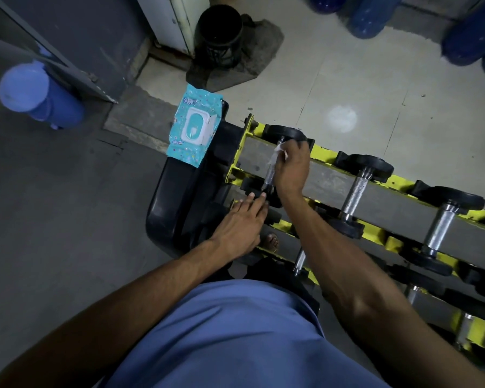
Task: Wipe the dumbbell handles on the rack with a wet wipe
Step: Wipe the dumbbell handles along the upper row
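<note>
resting on the handle (pixel 270 175) of the end dumbbell, on the top tier of the yellow rack (pixel 324 152), a white wet wipe (pixel 277 153) is pinched by the curled fingers of the right hand (pixel 291 169). the left hand (pixel 238 228) is laid, fingers straight and close together, against that dumbbell's near black weight (pixel 248 184). a teal pack of wipes (pixel 193 130) is seen on a black bench (pixel 171 200) beside the rack.

No text can be read; print on the wipes pack (pixel 194 127), at ten o'clock from the rack (pixel 324 152), is blurred.
</note>
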`<action>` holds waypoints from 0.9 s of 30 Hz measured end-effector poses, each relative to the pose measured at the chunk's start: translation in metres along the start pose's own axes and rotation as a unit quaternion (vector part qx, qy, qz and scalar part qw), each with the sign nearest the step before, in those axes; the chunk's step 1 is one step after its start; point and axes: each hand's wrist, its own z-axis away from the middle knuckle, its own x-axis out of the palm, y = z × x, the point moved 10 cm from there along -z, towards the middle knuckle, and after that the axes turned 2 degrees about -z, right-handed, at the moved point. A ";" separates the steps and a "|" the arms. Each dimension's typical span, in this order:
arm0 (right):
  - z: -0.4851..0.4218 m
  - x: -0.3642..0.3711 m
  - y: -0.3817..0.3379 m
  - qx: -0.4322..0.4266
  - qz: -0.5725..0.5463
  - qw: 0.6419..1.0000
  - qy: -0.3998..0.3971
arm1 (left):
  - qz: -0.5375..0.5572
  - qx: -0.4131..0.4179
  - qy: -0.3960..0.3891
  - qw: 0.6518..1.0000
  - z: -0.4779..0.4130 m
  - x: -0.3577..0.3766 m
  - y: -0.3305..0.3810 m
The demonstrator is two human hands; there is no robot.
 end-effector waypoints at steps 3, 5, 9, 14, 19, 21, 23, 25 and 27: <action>0.002 0.006 -0.018 -0.178 0.203 0.962 -0.047 | -0.005 0.002 -0.001 1.000 0.000 -0.001 -0.001; 0.003 0.016 -0.020 -0.246 0.289 0.920 -0.096 | -0.007 0.006 -0.004 1.000 0.000 -0.002 0.000; -0.002 0.031 -0.032 -0.280 0.394 0.854 -0.193 | -0.030 0.009 0.000 1.000 0.000 -0.006 0.004; 0.012 0.070 -0.045 -0.292 0.515 0.727 -0.348 | -0.049 0.021 0.000 0.999 -0.006 -0.013 0.020; 0.012 0.073 -0.051 -0.300 0.525 0.689 -0.399 | -0.043 0.003 0.001 0.999 -0.005 -0.011 0.019; -0.009 0.061 -0.062 -0.311 0.532 0.711 -0.340 | -0.027 0.003 0.004 1.000 -0.005 -0.010 0.018; -0.009 0.056 -0.060 -0.302 0.527 0.723 -0.330 | -0.022 0.005 -0.002 1.000 -0.003 -0.008 0.017; 0.018 0.068 -0.047 -0.285 0.505 0.704 -0.411 | -0.030 0.007 -0.004 1.000 -0.003 -0.007 0.018; 0.044 0.078 -0.038 -0.235 0.462 0.671 -0.530 | -0.036 0.008 -0.003 0.999 -0.005 -0.007 0.020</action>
